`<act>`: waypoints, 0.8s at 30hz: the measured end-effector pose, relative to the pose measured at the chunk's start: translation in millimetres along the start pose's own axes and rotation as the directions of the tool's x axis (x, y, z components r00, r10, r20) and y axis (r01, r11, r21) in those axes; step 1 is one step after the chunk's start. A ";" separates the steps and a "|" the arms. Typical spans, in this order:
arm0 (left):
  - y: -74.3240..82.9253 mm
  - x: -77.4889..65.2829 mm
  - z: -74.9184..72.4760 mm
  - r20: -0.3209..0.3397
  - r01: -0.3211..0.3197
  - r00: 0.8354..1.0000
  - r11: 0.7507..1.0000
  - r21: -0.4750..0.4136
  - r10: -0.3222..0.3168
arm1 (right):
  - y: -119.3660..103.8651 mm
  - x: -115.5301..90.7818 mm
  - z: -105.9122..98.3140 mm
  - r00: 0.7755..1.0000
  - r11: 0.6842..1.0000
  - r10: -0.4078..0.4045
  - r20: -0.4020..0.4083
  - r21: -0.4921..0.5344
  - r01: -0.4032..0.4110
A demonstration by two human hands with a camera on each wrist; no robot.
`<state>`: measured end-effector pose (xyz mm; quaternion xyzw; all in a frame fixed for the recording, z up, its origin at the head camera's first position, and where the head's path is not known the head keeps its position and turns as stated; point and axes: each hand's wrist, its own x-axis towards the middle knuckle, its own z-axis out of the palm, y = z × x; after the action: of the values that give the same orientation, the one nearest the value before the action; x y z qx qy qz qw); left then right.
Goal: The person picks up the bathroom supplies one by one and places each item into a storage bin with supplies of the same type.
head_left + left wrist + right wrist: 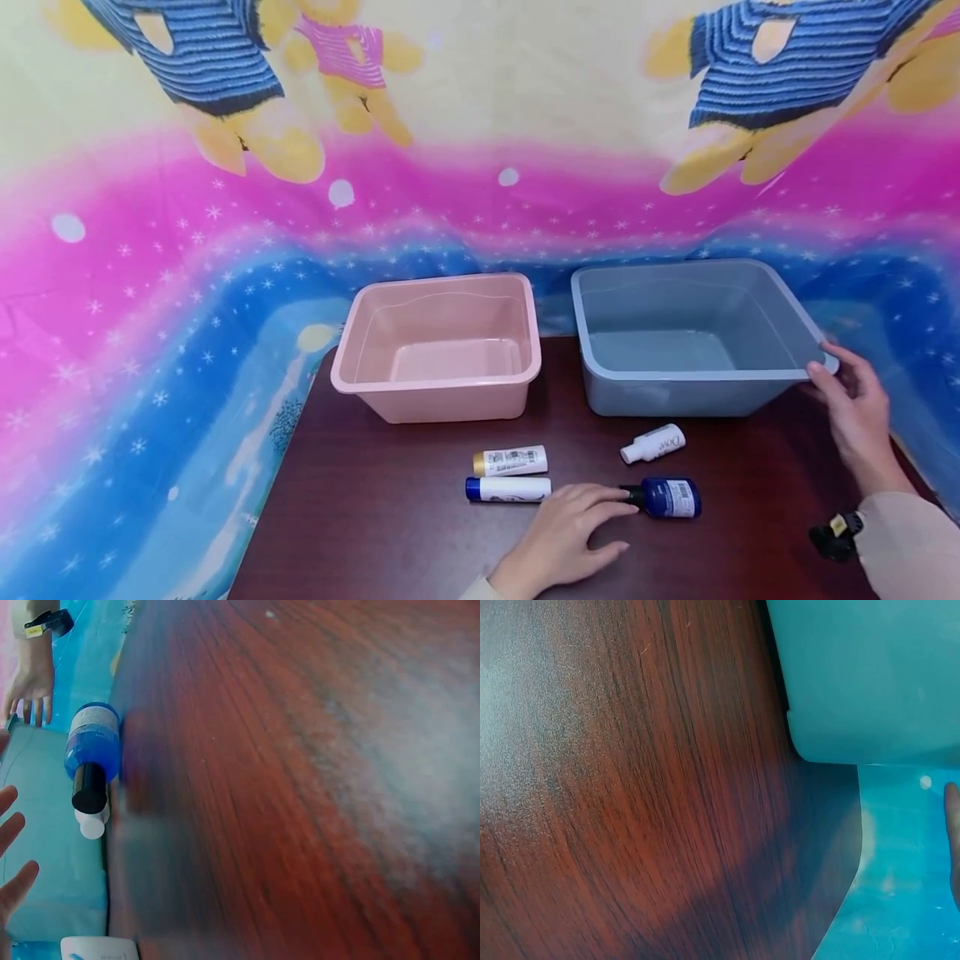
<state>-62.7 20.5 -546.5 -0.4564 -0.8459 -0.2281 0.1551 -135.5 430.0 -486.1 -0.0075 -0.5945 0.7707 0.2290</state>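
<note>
My left hand hovers over the table with fingers relaxed and spread, holding nothing. Its fingertips come close to the black cap of a blue bottle; the left wrist view shows a gap between the fingers and this bottle. At the right, my right hand pinches the front right rim corner of a blue-grey plastic basin. A white Dove bottle lies before that basin. Left of it lie a white bottle with a gold cap and a white tube with a blue cap, partly behind my left hand.
A pink basin stands left of the blue-grey one, a narrow gap between them. Both sit at the back of the dark wooden table. Behind hangs a patterned cloth with bears, which also drops past the table's left edge.
</note>
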 end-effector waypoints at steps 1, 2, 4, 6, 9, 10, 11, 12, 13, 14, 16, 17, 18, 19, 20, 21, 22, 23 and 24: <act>0.4 1.2 1.3 0.001 -0.003 1.000 1.000 -0.001 0.003 | 0.1 -0.3 -0.1 1.000 1.000 -0.001 -0.002 -0.004 0.001; 0.7 2.4 2.7 -0.004 -0.007 1.000 1.000 0.002 0.007 | 0.2 -0.5 -0.1 1.000 1.000 -0.002 -0.005 -0.007 0.001; 1.4 4.8 5.6 -0.008 -0.006 1.000 1.000 0.002 0.006 | 0.3 -1.1 0.1 1.000 1.000 -0.001 -0.004 -0.002 0.001; 2.0 7.3 8.5 -0.007 -0.004 1.000 1.000 0.002 0.004 | 0.4 -1.3 0.8 1.000 1.000 -0.002 -0.008 0.005 0.002; 3.4 11.3 12.5 0.012 -0.005 1.000 1.000 0.006 0.004 | 0.6 -1.7 1.7 1.000 1.000 -0.001 -0.015 0.019 0.002; 4.0 12.5 13.5 0.021 -0.008 1.000 1.000 0.008 0.008 | 1.0 -2.0 1.9 1.000 1.000 -0.002 -0.019 0.019 0.002; 4.7 13.7 14.6 0.032 -0.011 0.999 1.000 0.010 0.010 | 1.2 -2.1 2.1 1.000 1.000 -0.003 -0.021 0.026 0.003; 5.4 14.8 15.5 0.042 -0.015 0.999 1.000 0.011 0.014 | 1.6 -2.2 2.2 1.000 1.000 -0.002 -0.022 0.029 0.003; 6.0 16.0 16.2 0.052 -0.021 0.998 1.000 0.017 0.020 | 1.9 -2.3 2.3 1.000 1.000 -0.003 -0.022 0.030 0.003; 6.7 17.1 16.7 0.061 -0.027 0.998 0.999 0.021 0.026 | 2.1 -2.3 2.4 1.000 1.000 -0.005 -0.023 0.027 0.005; 8.2 19.2 17.8 0.072 -0.041 0.997 0.999 0.029 0.038 | 2.6 -2.0 2.8 1.000 1.000 -0.008 -0.026 0.029 0.009; 9.1 20.4 18.2 0.074 -0.049 0.996 0.998 0.032 0.046 | 2.7 -1.8 3.0 1.000 1.000 -0.008 -0.027 0.029 0.009; 10.0 21.4 18.6 0.076 -0.058 0.996 0.998 0.035 0.055 | 2.8 -1.7 3.2 1.000 1.000 -0.008 -0.029 0.026 0.008; 10.9 22.5 19.0 0.079 -0.066 0.995 0.997 0.038 0.063 | 2.8 -1.7 3.4 0.999 1.000 -0.007 -0.033 0.023 0.008; 12.0 23.5 19.4 0.082 -0.073 0.994 0.997 0.037 0.070 | 2.8 -1.7 3.6 0.999 1.000 -0.006 -0.037 0.019 0.007; 13.1 24.5 19.9 0.090 -0.079 0.993 0.996 0.037 0.076 | 2.7 -1.7 3.8 0.999 1.000 -0.004 -0.038 0.016 0.004; 14.2 25.4 20.4 0.099 -0.085 0.992 0.996 0.037 0.081 | 2.5 -1.9 3.8 0.999 1.000 -0.001 -0.038 0.012 0.002; 15.3 26.1 21.0 0.108 -0.090 0.990 0.995 0.038 0.085 | 2.2 -2.1 3.7 0.999 1.000 0.001 -0.035 0.006 -0.001; 16.3 26.8 21.8 0.117 -0.094 0.989 0.995 0.041 0.089 | 2.1 -2.2 3.7 0.999 1.000 0.003 -0.034 0.002 -0.003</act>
<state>-64.5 58.5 -548.4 -0.5033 -0.8367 -0.1744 0.1273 -135.3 425.4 -487.6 -0.0213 -0.5898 0.7714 0.2382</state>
